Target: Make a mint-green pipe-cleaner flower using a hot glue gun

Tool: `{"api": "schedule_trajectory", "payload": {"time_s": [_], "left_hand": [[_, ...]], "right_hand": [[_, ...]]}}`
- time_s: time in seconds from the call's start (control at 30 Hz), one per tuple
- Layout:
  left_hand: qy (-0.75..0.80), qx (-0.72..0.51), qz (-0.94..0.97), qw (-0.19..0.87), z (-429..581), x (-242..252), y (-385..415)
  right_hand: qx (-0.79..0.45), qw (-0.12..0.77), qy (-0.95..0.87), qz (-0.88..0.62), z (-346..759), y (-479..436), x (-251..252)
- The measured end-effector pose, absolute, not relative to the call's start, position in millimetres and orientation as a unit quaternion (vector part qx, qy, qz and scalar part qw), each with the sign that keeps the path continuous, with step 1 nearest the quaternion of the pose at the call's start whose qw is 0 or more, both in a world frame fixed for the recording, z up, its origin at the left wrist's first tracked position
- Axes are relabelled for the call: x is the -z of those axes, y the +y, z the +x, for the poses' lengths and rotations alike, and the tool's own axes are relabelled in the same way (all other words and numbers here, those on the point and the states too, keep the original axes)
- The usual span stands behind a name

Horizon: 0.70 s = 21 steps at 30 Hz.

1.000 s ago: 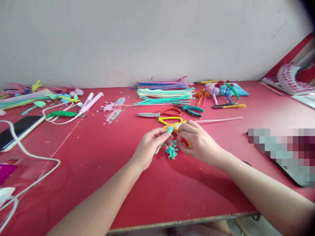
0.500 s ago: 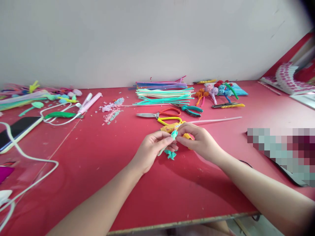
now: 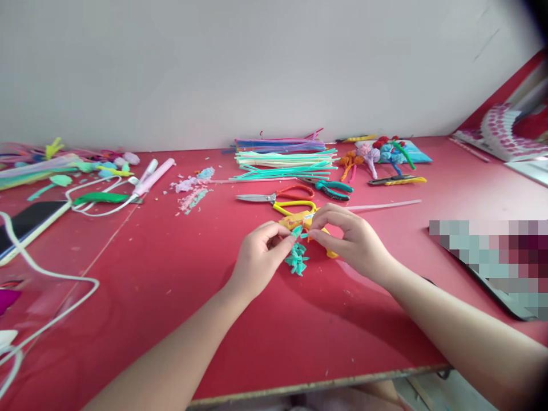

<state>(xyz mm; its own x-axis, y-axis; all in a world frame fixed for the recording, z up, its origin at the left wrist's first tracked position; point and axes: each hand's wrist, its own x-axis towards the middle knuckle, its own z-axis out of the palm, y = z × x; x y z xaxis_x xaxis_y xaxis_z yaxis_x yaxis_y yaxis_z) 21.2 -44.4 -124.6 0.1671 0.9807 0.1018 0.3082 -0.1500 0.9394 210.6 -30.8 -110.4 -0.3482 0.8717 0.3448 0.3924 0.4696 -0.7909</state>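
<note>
My left hand (image 3: 263, 251) is closed in a pinch on a small teal pipe cleaner piece (image 3: 297, 232). My right hand (image 3: 353, 240) is closed too, with thumb and forefinger meeting at the right end of that same piece. Just below the fingers, a bunch of short, curled teal pieces (image 3: 297, 260) lies on the red table (image 3: 274, 325). Behind both hands sits a yellow tool (image 3: 294, 220), partly covered by my fingers. Scissors (image 3: 293, 194) with one red and one yellow handle lie a little farther back.
Teal-handled pliers (image 3: 331, 189) and bundled pipe cleaners (image 3: 285, 160) lie toward the wall. Small fuzzy flowers (image 3: 368, 157) are at the back right. A phone (image 3: 32, 225), a white cable (image 3: 60, 277) and a pink tool (image 3: 156, 177) occupy the left. Fluffy scraps (image 3: 192, 194) lie left of the scissors.
My hands have moved slightly apart, and the left one sits a bit left and lower over the teal piece. More of the teal bunch below now shows. The view has shifted slightly.
</note>
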Motion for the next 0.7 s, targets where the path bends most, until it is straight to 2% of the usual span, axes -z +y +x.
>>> {"api": "schedule_trajectory", "payload": {"time_s": [0.23, 0.7], "left_hand": [[0.504, -0.378, 0.69, 0.357, 22.3, 127.4, -46.2], [0.492, -0.379, 0.713, 0.326, 24.3, 124.6, -49.1]], "right_hand": [[-0.276, 0.381, -0.776, -0.42, 210.0, -29.9, 114.8], [-0.217, 0.368, -0.796, -0.429, 208.4, -31.8, 113.1]]}}
